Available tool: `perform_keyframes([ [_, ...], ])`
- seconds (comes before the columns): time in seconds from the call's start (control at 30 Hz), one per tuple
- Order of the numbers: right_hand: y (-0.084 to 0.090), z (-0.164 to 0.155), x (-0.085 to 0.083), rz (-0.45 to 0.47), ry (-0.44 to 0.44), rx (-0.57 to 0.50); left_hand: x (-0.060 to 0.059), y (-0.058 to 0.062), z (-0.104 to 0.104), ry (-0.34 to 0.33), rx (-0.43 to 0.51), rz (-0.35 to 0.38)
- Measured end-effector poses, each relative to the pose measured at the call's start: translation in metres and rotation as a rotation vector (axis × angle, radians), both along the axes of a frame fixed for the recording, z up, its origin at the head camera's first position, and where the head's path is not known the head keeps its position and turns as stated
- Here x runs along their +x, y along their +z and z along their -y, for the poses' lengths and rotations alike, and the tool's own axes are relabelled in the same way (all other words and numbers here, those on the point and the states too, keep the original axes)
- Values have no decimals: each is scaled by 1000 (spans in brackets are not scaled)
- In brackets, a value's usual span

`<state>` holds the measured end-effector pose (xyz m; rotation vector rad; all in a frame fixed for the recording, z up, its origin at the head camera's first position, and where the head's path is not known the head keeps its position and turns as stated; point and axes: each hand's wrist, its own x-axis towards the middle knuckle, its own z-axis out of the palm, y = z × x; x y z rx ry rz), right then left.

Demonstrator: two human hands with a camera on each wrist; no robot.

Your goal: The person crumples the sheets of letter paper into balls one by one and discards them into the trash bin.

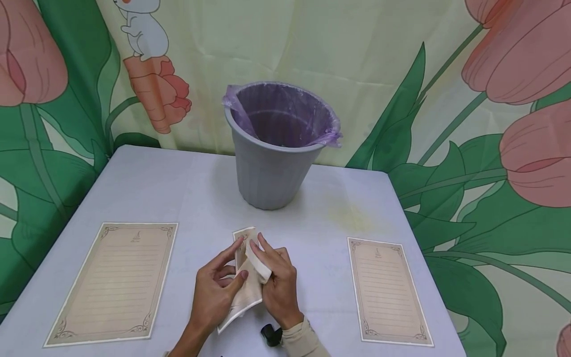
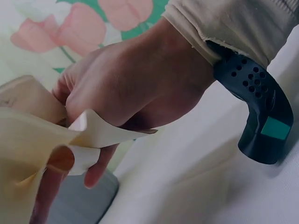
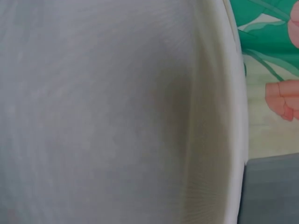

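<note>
**Technician A:** State of the hands?

**Technician B:** Both hands pinched one sheet of beige lined letter paper [image 1: 247, 277], partly folded, low over the near middle of the desk [image 1: 205, 183]. The left hand [image 1: 217, 292] held it between thumb and fingers; the right hand [image 1: 277, 282] curled round its upper fold, with the paper bent over the fingers [image 2: 96, 170].

**Technician A:** Risks?

**Technician B:** Judged from the grip: opposed pulling could have torn the sheet along the crease. A loose pinch could have let it spring open or drop onto the desk.

**Technician A:** Containers?

**Technician B:** One grey waste bin [image 1: 272, 173] stood upright at the far middle of the desk, well apart from the hands. A purple liner bag [image 1: 285, 111] was folded over its rim. No contents showed inside.

**Technician A:** Other items?

**Technician B:** Two flat sheets of the same paper: left sheet [image 1: 113, 282], right sheet [image 1: 387, 290].
</note>
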<state>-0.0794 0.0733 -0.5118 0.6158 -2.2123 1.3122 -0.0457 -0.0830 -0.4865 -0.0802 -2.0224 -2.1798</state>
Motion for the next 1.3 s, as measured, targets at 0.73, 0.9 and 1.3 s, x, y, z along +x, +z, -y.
perform_keyframes([
  [0.73, 9, -18, 0, 470, 233, -144, -1, -6, 11, -150, -53, -10],
  [0.9, 9, -27, 2, 528, 393, -188, -3, -5, 8, -55, -64, 79],
  [1.3, 6, -25, 1, 506, 424, -231, -3, -9, 7, -56, 19, 125],
])
